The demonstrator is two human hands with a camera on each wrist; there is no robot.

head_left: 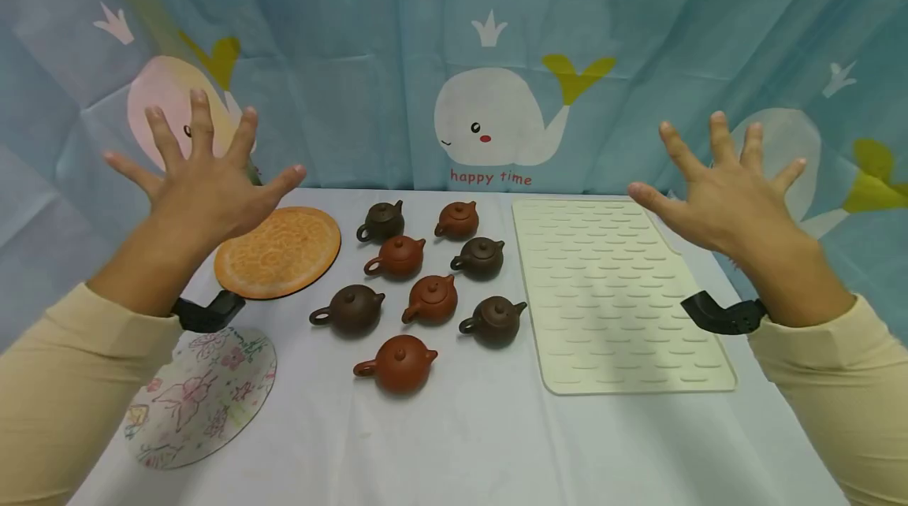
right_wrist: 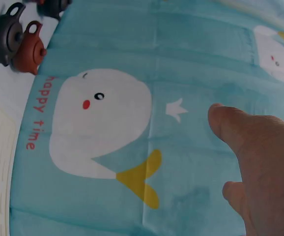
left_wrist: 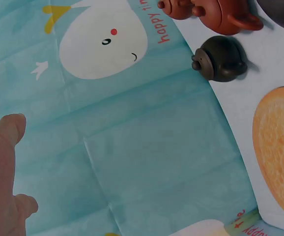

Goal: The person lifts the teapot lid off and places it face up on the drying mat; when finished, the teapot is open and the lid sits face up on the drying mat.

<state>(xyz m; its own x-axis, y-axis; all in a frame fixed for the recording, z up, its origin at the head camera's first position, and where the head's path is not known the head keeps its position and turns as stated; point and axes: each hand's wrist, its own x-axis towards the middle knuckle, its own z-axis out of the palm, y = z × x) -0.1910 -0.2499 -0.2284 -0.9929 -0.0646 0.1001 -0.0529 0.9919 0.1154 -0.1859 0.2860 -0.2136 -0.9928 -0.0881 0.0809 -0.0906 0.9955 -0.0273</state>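
Note:
Both hands are raised in the head view with fingers spread wide and nothing in them. The left hand point(head_left: 209, 191) is up over the orange round mat point(head_left: 280, 254); the right hand point(head_left: 734, 199) is up beyond the right edge of the cream ridged mat point(head_left: 603, 293). Between them, small teapots stand on the white cloth, several reddish-brown and several dark brown. Nearest the front is a reddish-brown teapot point(head_left: 402, 365); at the back left is a dark teapot point(head_left: 383, 221), also in the left wrist view. Their handles point left and their spouts right.
A round floral mat point(head_left: 206, 399) lies at the front left, partly under the left sleeve point(head_left: 92, 388). Behind the white tablecloth point(head_left: 468, 443) hangs a blue curtain point(head_left: 340, 33) printed with whales. Each wrist wears a black camera mount point(head_left: 723, 314).

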